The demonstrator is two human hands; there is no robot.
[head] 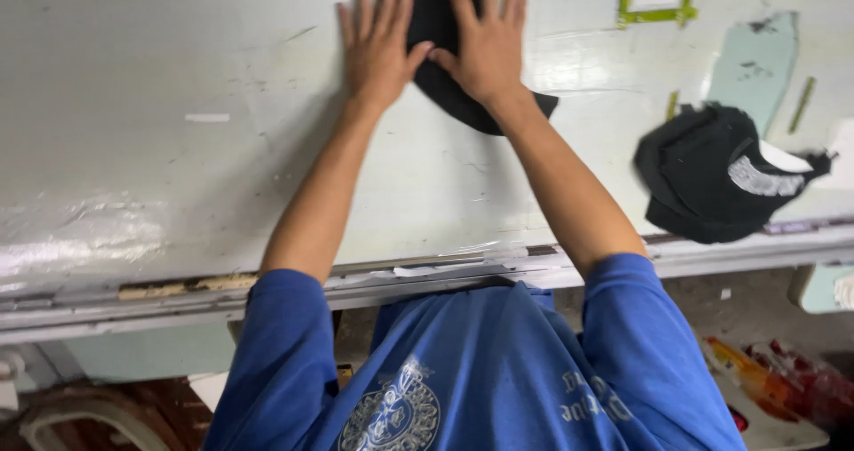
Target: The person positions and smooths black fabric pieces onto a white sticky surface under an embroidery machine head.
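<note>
Leaning over table edge (427,269) in blue shirt (480,371) | pile of black caps (721,175) lying apart on the right | left hand (378,46) and right hand (489,46) flat, fingers spread, gripping nothing, 2 palms pinning black fabric piece (445,82) to the pale table, likely smoothing it.

Your black fabric piece (463,95) runs off the top edge of the table (178,148), and your right hand (487,46) and left hand (378,46) cover much of it. The black cap stack (721,180) near the right edge is blurred.
</note>
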